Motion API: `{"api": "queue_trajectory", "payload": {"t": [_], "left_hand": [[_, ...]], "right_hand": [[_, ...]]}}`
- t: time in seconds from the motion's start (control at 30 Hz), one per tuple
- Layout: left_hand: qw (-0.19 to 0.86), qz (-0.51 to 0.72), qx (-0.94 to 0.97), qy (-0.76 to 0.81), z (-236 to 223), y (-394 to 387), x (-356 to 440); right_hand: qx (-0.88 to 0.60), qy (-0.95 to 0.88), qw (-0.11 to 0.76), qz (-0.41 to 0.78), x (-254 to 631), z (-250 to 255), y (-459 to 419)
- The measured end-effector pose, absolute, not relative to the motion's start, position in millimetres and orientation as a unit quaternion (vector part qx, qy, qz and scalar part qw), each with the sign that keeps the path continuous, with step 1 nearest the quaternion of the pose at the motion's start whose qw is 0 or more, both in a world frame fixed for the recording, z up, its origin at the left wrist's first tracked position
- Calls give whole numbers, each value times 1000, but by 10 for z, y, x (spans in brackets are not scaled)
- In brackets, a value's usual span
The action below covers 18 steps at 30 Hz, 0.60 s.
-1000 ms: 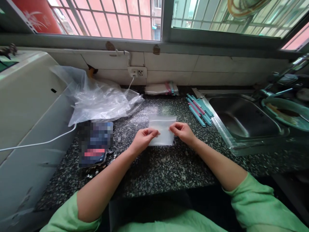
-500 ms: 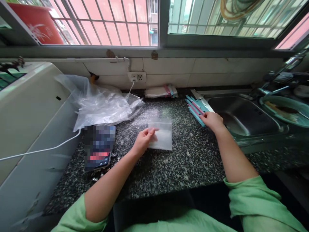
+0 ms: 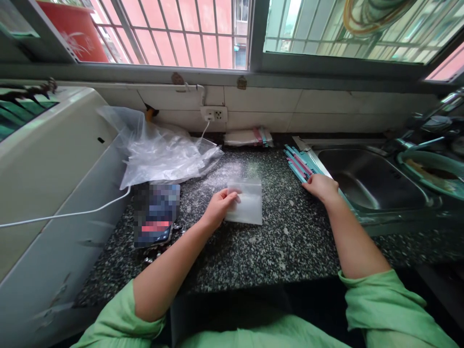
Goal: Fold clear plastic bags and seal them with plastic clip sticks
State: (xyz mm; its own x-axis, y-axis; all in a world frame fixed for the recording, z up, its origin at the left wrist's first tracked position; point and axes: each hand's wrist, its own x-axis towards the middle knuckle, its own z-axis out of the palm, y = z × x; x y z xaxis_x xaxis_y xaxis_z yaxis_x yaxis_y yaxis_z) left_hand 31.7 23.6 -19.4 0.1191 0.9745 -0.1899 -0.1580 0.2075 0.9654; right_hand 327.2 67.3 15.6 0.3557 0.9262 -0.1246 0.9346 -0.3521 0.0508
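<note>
My left hand (image 3: 222,207) pinches a small clear zip bag (image 3: 249,205) by its left side, thumb on top, above the counter. The bag looks flat, with its zip strip along the far edge. To the right, my right hand (image 3: 322,187) is at the near end of a bunch of slim blue and pink plastic sticks (image 3: 297,163) beside the sink. Its thumb and fingertips close on one of them; the other fingers are partly hidden behind the hand.
Crumpled clear plastic bags (image 3: 163,157) lie at the back left, above a phone (image 3: 157,217). A filled bag (image 3: 248,137) with pink and blue ends rests against the wall. The steel sink (image 3: 373,179) and a green basket (image 3: 431,169) are right. A white cable (image 3: 72,216) crosses left.
The view has shifted slightly left, so the scene sits further right. My left hand still holds the zip bag, and my right hand stays at the near end of the sticks.
</note>
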Motion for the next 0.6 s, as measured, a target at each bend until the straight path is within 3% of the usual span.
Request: {"api": "queue_trajectory", "payload": {"t": [0.33,0.6], "left_hand": [[652,400,432,477,-178,199,348],[639,373,461,490,-168,199,348]], "right_hand": [[756,647,-95,-20,3036,118,584],[517,811,-272,10,2765,104,391]]}}
